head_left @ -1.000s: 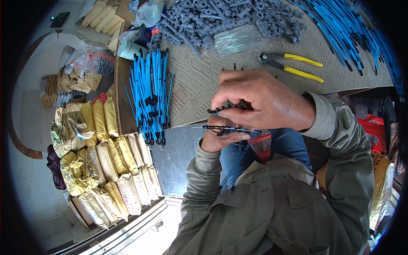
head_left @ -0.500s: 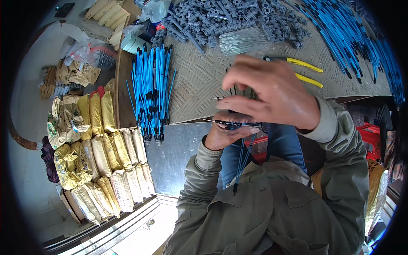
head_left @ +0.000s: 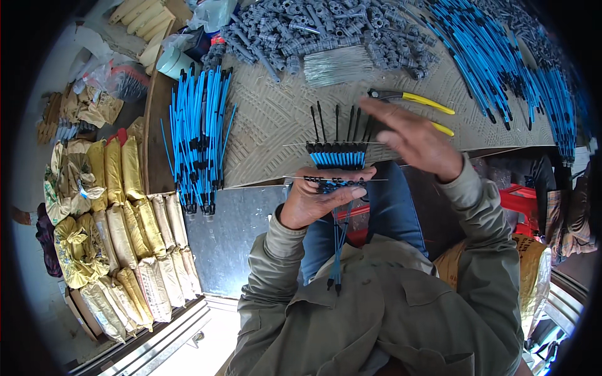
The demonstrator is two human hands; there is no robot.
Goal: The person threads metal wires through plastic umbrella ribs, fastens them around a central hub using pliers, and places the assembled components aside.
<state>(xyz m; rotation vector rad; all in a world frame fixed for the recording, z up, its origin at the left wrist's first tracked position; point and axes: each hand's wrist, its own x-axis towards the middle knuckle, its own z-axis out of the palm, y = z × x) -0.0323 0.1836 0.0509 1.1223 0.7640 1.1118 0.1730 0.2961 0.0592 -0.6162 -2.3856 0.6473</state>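
My left hand [head_left: 307, 205] is closed around a row of thin blue rods with black ends [head_left: 337, 159], held just off the table's near edge. Two thin metal wires run crosswise at this row, one above my fingers and one by my thumb, their ends sticking out at both sides. Several black tips point away from me, and a few longer blue rods [head_left: 338, 250] hang down toward my lap. To the right of the row, my right hand [head_left: 417, 139] is raised with fingers stretched out and holds nothing. Yellow-handled pliers [head_left: 429, 102] lie just beyond it, partly hidden.
A stack of straight thin wires [head_left: 338, 66] lies before a heap of grey plastic fittings [head_left: 332, 28]. Blue rod bundles rest at the table's left [head_left: 197, 138] and far right [head_left: 483, 56]. Filled yellowish bags [head_left: 128, 225] stand at the left, below the wooden table side [head_left: 160, 138].
My right hand has moved right, off the rods, and its fingers have straightened. The row's black tips now show. The whole view has shifted, with the table appearing farther left.
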